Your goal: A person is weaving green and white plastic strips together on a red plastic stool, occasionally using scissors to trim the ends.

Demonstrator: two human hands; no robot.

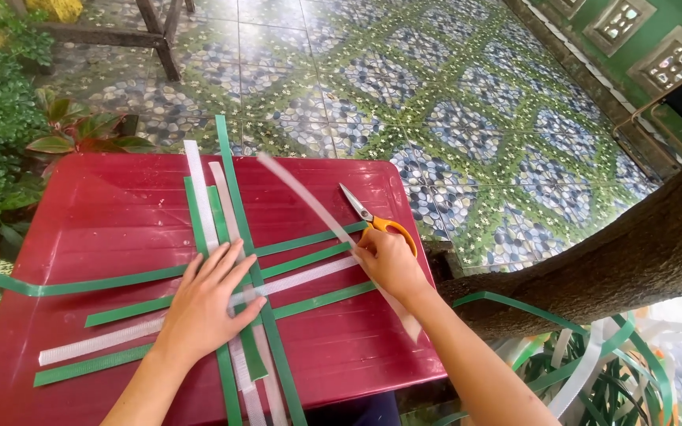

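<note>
From where I watched, the left hand (pixel 213 304) lay flat and open, fingers spread, pressing down at the middle of the frame where the green strips (pixel 309 259) and white strips (pixel 199 193) crossed on the red table (pixel 104 213); I judged that the palm pinned the crossing so the woven bands would not slide apart. The right hand (pixel 387 262), just right of center, was closed in a pinch on a loose white strip (pixel 301 197) that arched up toward the upper middle of the frame and trailed past the wrist toward the lower right, lifted clear of the table, seemingly so that it could be threaded among the others. The orange-handled scissors (pixel 372 217) rested on the table just above that hand, blades pointing to the upper left, within easy reach. More green and white strips (pixel 593 371) lay heaped at the lower right beside a tree trunk (pixel 633 252). Leafy plants (pixel 9 118) filled the left edge, and patterned floor tiles (pixel 451 102) spread across the top.
</note>
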